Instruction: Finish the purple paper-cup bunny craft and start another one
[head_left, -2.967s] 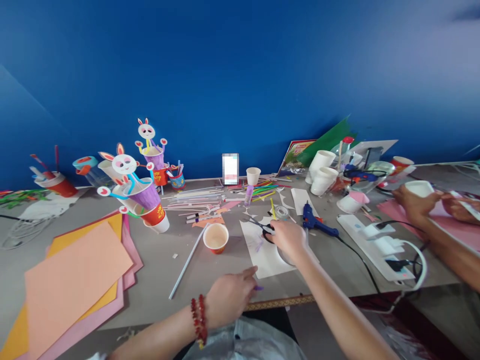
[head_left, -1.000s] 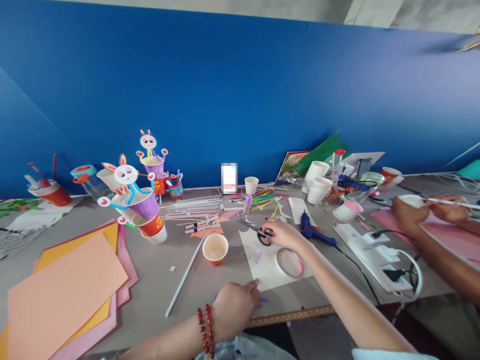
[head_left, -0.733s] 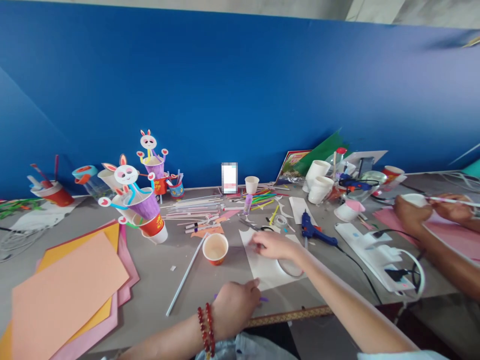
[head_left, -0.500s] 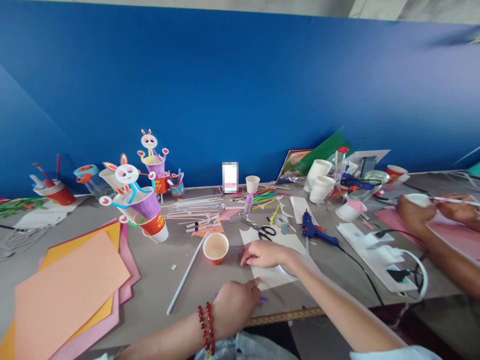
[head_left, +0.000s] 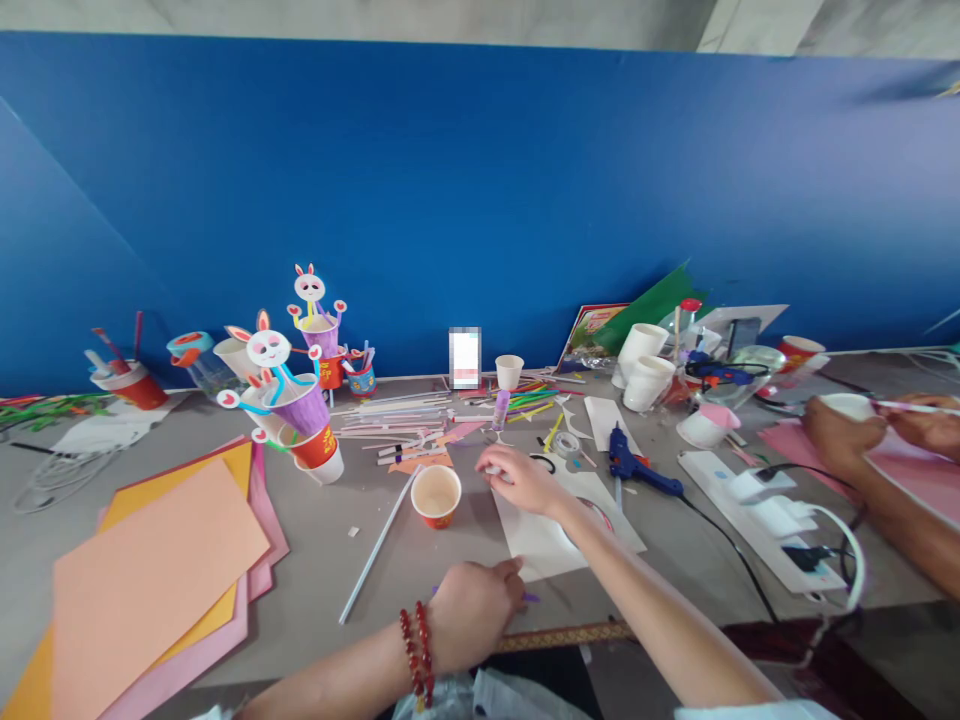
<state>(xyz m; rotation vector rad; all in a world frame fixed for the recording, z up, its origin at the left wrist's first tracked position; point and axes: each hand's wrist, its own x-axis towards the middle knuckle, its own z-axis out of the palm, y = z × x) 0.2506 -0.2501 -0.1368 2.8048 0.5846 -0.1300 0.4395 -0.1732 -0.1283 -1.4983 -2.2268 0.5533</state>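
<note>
My left hand (head_left: 476,610), with red beads at the wrist, rests low at the table's front edge with its fingers closed. Ends of a thin purple strip (head_left: 530,598) stick out on both sides of it. My right hand (head_left: 519,480) hovers over the top of a white sheet (head_left: 540,550), fingers bent together; something small and pale shows at the fingertips, too small to name. Behind this hand lie scissors, mostly hidden, with a black handle loop (head_left: 543,463) in sight. A red paper cup (head_left: 436,497) stands open left of it, beside a pale straw (head_left: 379,550).
Rabbit figures on cups (head_left: 300,400) and stacked coloured paper (head_left: 157,560) are at left. Straws and markers (head_left: 405,415) lie behind. A blue glue gun (head_left: 637,465) and a power strip (head_left: 757,525) are on the right, near another person's hands (head_left: 847,440).
My right hand has moved up and away from me, now covering much of the scissors. My left hand stays almost where it was. The view has shifted slightly.
</note>
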